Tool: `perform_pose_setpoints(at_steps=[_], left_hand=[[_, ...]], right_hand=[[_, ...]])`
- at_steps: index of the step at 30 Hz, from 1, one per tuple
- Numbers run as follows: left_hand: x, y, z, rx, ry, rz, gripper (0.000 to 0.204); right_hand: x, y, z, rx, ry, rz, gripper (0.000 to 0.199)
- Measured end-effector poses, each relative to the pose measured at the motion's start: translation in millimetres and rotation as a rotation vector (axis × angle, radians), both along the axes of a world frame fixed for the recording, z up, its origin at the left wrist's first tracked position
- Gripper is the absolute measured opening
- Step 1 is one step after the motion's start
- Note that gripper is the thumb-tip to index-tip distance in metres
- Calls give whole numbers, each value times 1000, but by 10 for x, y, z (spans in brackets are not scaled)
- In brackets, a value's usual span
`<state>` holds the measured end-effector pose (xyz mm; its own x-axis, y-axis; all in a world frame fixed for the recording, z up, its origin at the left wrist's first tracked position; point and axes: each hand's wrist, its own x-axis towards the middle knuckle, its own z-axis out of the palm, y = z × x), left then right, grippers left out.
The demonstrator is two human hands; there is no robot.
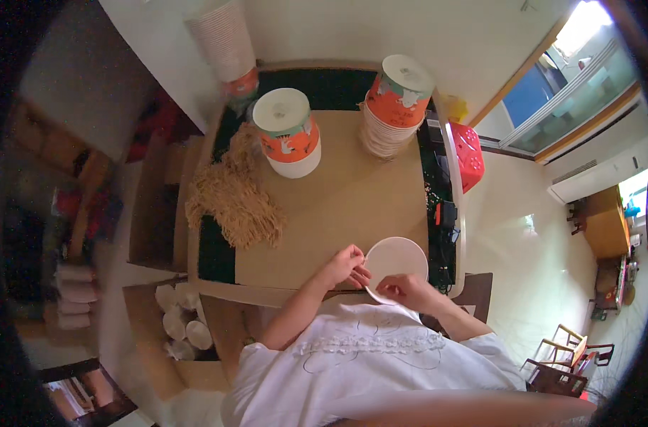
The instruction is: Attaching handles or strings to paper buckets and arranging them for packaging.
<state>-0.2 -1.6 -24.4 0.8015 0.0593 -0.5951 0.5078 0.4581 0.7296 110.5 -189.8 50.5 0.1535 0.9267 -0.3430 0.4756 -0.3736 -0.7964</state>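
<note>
A white paper bucket is at the table's near edge, right in front of me, its round mouth facing up. My left hand is at the left side of its rim, thumb and finger pinched together; what they hold is too small to make out. At the near rim my right hand is closed, its fingertips curled over the edge into the bucket. Left of my hands lies a loose heap of tan twisted cords. Most of the bucket's outer wall is hidden from above.
An orange-and-green printed bucket stands upside down beyond the cords. Farther right is a nested bucket stack; another tall stack rises at the back left. A red plastic basket and cables flank the table's right edge. Below left, a cardboard box holds white cups.
</note>
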Motion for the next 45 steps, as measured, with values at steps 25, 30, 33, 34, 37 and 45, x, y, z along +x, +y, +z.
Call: perform_pose_setpoints(at_steps=[25,30,33,34,37,45], left_hand=[[677,261,-402,532,-242,261,9],[575,495,-259,-129,-328,398,11],[516,727,-169,-422,-327,550,15],[491,772,-155,-344,-277,577,15],[327,885,-384,-224,-233,581,18],[394,804,-615,-408,-255,744,12]], right_hand=[[592,960,-986,184,143,-421,14],[504,931,-1042,230,14,-381,10],[456,917,-964,233,-50,-370,9],[455,912,-960,217,-60,-376,10],[315,834,-1110,184,51,-292,9],[578,923,-1178,297,246,-732,10]])
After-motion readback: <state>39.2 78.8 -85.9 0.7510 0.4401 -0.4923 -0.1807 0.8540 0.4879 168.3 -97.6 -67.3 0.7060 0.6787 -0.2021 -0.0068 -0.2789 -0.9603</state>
